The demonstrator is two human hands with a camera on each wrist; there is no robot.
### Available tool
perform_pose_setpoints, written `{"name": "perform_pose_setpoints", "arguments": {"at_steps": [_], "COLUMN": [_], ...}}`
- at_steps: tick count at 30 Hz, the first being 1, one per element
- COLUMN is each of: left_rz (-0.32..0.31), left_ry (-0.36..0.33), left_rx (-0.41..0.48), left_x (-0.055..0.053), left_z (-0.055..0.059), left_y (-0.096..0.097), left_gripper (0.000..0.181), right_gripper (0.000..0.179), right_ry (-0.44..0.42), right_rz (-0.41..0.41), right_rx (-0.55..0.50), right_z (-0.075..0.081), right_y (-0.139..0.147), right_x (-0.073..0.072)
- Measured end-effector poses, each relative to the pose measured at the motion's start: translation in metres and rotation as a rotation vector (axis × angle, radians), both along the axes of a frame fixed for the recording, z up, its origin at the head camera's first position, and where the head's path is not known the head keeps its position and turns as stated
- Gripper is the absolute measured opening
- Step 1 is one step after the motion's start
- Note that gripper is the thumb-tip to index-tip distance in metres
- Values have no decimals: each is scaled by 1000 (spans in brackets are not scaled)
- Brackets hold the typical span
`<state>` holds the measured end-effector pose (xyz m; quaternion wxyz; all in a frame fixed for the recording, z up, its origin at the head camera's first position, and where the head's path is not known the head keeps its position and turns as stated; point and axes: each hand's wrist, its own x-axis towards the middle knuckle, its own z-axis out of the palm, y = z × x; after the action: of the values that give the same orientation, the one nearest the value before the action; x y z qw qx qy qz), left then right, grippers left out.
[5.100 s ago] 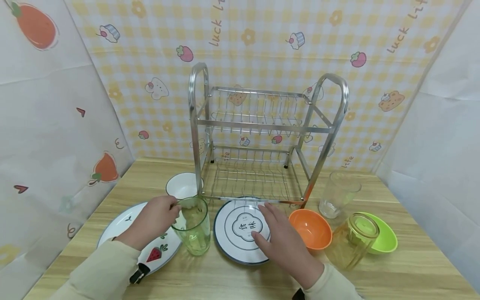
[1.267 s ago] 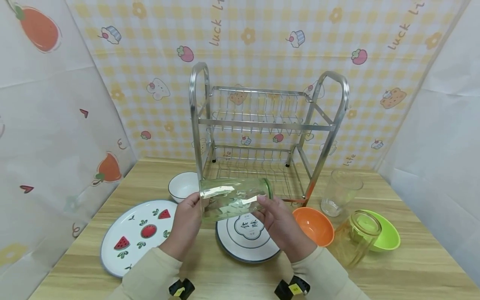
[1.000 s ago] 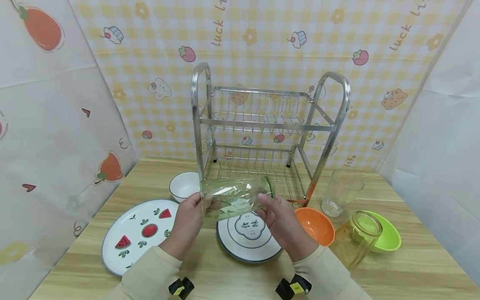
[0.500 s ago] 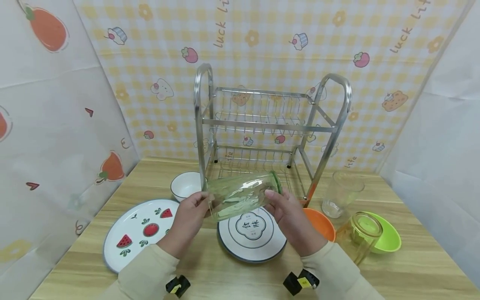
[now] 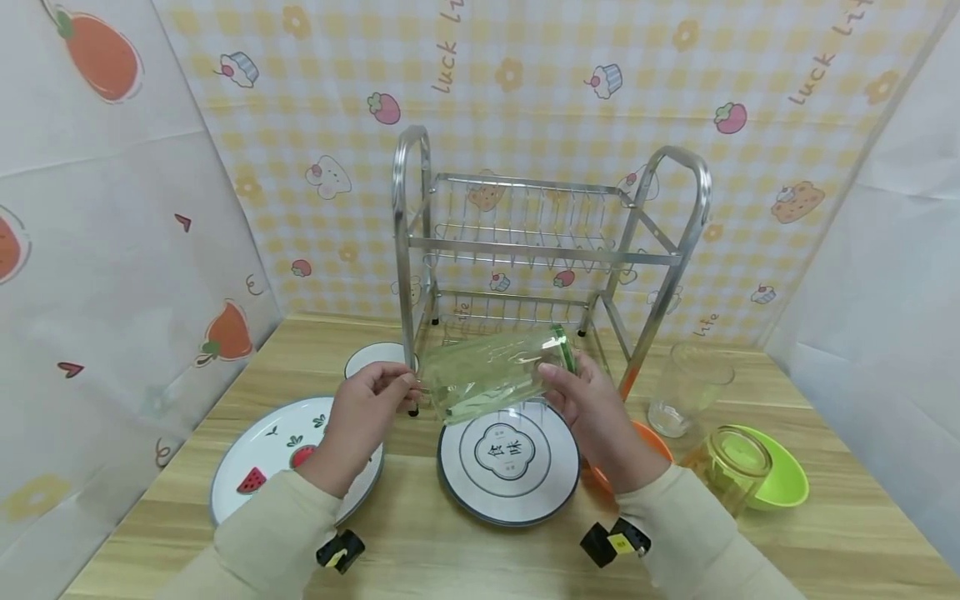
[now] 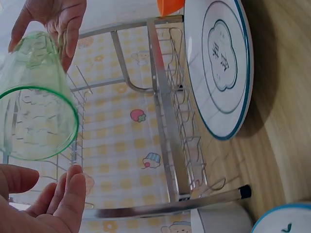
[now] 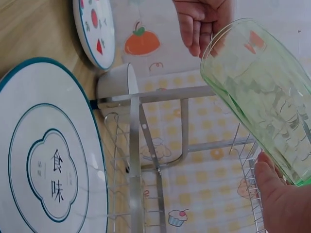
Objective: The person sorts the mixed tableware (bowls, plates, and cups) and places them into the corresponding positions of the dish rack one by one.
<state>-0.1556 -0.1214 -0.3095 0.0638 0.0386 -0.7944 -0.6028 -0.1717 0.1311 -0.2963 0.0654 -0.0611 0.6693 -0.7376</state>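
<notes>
A green clear drinking glass [image 5: 491, 371] lies sideways in the air before the rack, its base end raised to the right. My right hand [image 5: 596, 417] grips it near the base, with the thumb on the near side. At the mouth end is my left hand [image 5: 363, 421]; in the left wrist view its thumb and fingers [image 6: 70, 199] are apart, just off the glass's rim [image 6: 77, 121]. Below the glass a white plate [image 5: 508, 492] with a dark blue rim and printed characters rests on the table.
A two-tier metal dish rack [image 5: 540, 252] stands behind. On the left are an oval fruit-patterned plate [image 5: 236, 467] and a white bowl [image 5: 371, 356]. On the right are an orange bowl [image 5: 651, 437], an amber glass [image 5: 731, 467], a green bowl [image 5: 787, 483] and a clear glass [image 5: 686, 387].
Earlier the left hand held the green glass upright by itself; then both hands held it sideways. Now its base end has risen rightward in the right hand, and the left fingers have come off the rim.
</notes>
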Motion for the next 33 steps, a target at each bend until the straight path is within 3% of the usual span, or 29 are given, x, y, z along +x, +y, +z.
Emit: {"name": "perform_pose_setpoints", "arguments": {"at_steps": [11, 18, 33], "left_rz": [11, -4, -57], "left_ry": [7, 27, 5], "left_rx": [-118, -137, -206], "left_x": [-17, -33, -57], "left_z": [24, 38, 52], "left_y": [-19, -23, -20], "left_gripper": [38, 47, 62], "right_gripper": [66, 78, 82], "right_ry": [-5, 13, 56], "right_rz": [-39, -83, -137], "right_rx": [27, 174, 223], "right_z": [3, 0, -11], "right_y": [0, -4, -24], "right_x": [-12, -21, -46]}}
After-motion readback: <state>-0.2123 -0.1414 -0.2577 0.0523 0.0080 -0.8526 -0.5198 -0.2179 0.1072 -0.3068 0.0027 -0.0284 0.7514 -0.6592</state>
